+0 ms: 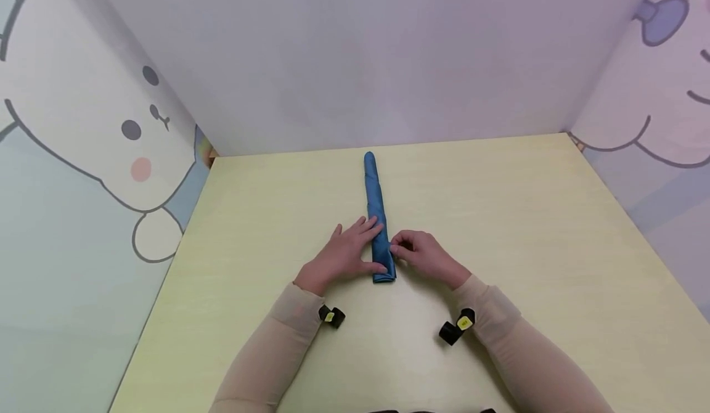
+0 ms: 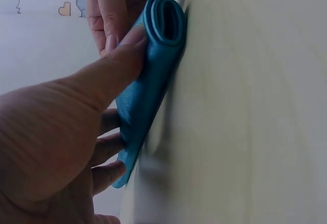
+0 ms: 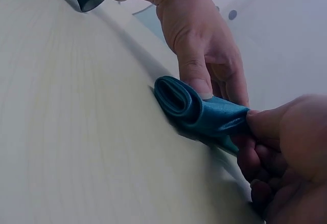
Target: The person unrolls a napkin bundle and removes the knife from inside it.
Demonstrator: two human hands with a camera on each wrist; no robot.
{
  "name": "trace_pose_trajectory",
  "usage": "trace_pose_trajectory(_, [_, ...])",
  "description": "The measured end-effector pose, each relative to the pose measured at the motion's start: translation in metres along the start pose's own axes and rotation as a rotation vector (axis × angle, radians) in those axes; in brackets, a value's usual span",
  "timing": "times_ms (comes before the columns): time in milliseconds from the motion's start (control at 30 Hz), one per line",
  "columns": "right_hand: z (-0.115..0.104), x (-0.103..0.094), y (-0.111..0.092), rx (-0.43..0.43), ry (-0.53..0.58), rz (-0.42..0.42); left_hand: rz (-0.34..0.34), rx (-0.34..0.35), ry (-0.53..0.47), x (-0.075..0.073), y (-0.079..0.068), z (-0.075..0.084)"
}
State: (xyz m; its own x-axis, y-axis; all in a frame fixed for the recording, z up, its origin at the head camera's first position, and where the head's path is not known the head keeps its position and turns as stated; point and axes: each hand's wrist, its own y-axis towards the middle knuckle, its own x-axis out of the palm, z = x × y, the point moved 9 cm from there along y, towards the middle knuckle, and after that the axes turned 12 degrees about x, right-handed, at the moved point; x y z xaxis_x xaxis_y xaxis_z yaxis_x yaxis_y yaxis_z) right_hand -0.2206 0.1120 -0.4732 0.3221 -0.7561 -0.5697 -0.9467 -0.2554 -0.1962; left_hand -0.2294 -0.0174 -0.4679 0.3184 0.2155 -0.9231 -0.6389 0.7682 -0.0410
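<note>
A rolled blue cloth (image 1: 375,197) lies lengthwise on the pale table, its narrow end away from me and its wider end near. Coiled layers show at the near end of the rolled cloth (image 2: 153,65) in the left wrist view. My left hand (image 1: 346,253) rests on the roll with fingers spread, the thumb (image 2: 115,68) pressing on top close to the near end. On the other side, my right hand (image 1: 427,256) pinches an edge of the cloth (image 3: 225,117) between thumb and fingers, pulling up a small fold.
The table (image 1: 499,203) has a pale wood-grain top. A plain whitish wall (image 1: 355,61) stands behind it. Printed cartoon panels flank it on the left (image 1: 83,154) and the right (image 1: 654,142). Small black cameras sit on both wrists.
</note>
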Motion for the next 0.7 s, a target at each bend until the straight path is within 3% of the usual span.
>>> trace_pose_trajectory(400, [0.003,-0.003,0.002,0.011,0.053,-0.06,-0.009,0.005,-0.03,0.004,0.009,0.0])
trace_pose_trajectory(700, [0.001,-0.012,-0.002,-0.01,-0.059,-0.074,-0.021,-0.004,-0.013,0.003,0.007,-0.001])
